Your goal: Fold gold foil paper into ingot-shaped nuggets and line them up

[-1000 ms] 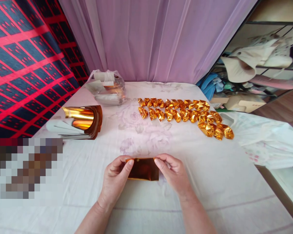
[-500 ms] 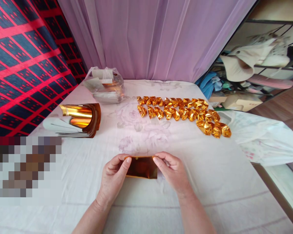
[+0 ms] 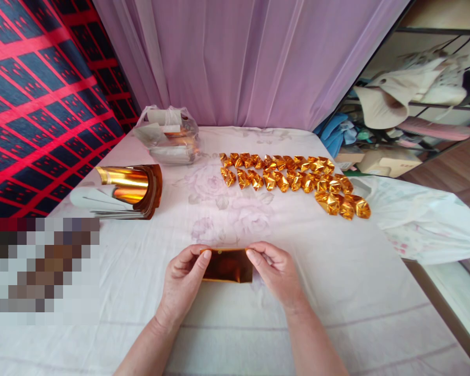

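While my left hand [image 3: 184,277] and right hand [image 3: 276,271] stay pinched on the ends of the gold foil sheet [image 3: 227,265] at lower centre, it has barely moved, its fold unfinished.

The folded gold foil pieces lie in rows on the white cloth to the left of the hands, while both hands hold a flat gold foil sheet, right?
Not quite. The head view shows the folded gold foil pieces in rows on the white cloth to the right, beyond the hands. The left hand and right hand do hold the flat gold foil sheet.
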The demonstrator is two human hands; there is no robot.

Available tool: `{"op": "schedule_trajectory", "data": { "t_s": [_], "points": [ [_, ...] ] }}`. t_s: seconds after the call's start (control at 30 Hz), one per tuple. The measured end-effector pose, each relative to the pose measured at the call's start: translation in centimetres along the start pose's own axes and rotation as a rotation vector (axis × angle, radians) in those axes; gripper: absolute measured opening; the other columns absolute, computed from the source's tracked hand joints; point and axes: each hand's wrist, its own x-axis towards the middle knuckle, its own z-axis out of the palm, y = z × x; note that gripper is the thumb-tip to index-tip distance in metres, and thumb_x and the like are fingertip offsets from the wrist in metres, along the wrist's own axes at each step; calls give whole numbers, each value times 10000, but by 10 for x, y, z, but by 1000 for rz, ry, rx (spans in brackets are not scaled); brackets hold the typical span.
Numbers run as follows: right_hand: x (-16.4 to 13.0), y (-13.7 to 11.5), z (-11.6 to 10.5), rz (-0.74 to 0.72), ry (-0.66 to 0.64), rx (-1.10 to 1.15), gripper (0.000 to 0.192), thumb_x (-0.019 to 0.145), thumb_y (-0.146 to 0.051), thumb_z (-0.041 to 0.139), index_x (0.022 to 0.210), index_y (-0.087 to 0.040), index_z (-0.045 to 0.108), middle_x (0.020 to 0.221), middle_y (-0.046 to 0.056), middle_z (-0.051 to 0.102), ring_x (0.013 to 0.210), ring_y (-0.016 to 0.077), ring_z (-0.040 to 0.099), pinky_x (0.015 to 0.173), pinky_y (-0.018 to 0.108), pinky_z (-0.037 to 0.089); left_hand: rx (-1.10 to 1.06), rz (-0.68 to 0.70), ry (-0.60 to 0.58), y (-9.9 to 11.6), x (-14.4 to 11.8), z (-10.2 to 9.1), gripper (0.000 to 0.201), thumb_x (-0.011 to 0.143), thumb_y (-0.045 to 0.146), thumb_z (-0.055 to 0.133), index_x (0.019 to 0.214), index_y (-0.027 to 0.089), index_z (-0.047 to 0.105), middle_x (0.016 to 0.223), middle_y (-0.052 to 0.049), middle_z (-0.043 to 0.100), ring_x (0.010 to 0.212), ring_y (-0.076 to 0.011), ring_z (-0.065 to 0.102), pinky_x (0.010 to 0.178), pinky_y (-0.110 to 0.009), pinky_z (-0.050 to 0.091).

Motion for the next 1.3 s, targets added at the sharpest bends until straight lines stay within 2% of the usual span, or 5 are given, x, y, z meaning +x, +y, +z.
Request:
{"op": "schedule_trajectory", "data": {
  "t_s": [0.63, 1.1, 1.3],
  "points": [
    [0, -4, 0, -17, 6, -40, 216, 828, -351, 615, 725, -178, 694, 621, 0, 633, 565, 117, 550, 536, 209, 453, 17, 4, -14, 1, -1, 1, 297, 729, 469, 774, 753, 185, 690, 687, 14, 675, 642, -99, 593, 648, -186, 497],
    [1, -5, 1, -58, 25, -97, 222, 851, -347, 592, 726, -190, 687, 606, -10, 615, 548, 117, 538, 519, 218, 439, 147, 56, -5, 4, 0, 2, 291, 757, 457, 727, 742, 173, 670, 675, -2, 656, 625, -125, 588, 629, -229, 507],
    [0, -1, 4, -154, 82, -243, 178, 883, -289, 582, 790, -200, 705, 681, 1, 671, 596, 125, 591, 576, 224, 463, 278, 164, 6, 1, -1, 3, 186, 813, 363, 663, 889, 194, 661, 718, 13, 660, 636, -116, 596, 603, -204, 496]
  ]
}}
